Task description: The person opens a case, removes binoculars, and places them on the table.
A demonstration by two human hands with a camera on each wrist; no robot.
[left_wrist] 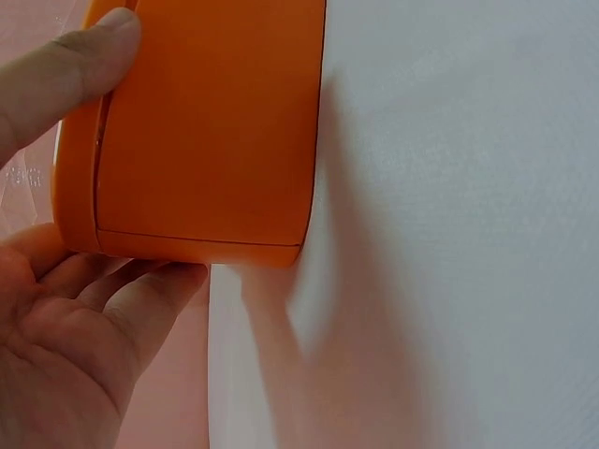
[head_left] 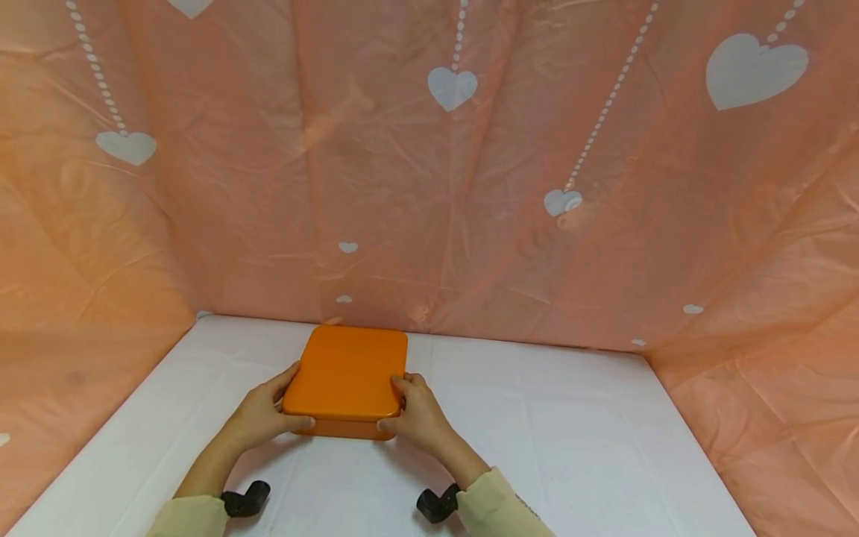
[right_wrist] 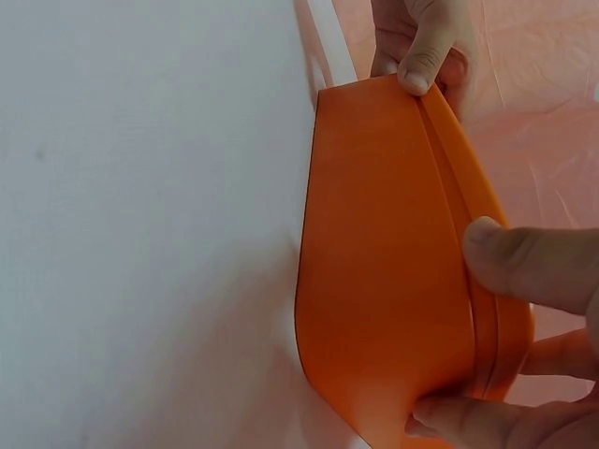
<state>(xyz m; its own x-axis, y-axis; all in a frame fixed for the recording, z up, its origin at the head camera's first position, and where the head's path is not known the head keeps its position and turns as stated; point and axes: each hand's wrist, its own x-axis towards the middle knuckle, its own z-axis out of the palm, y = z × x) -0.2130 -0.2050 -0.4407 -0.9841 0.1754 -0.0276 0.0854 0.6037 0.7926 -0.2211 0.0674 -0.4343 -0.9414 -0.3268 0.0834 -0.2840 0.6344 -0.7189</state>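
An orange rectangular box point(head_left: 347, 373) with rounded corners and a lid sits on the white tabletop, towards the back and left of centre. The left hand point(head_left: 262, 414) holds its near left corner, thumb on the front face and fingers along the left side. In the left wrist view that thumb lies across the seam under the lid point(left_wrist: 79, 178). My right hand point(head_left: 423, 414) grips the near right corner, its thumb on the front and a finger at the top edge. The right wrist view shows the right thumb point(right_wrist: 515, 262) against the lid's rim, with other fingers on the side.
A white cloth point(head_left: 557, 447) covers the table. Pink fabric point(head_left: 403, 186) with pale hearts hangs behind it and at both sides, close behind the box's far edge. A black device point(head_left: 247, 500) is on the left wrist, another point(head_left: 438, 504) on the right.
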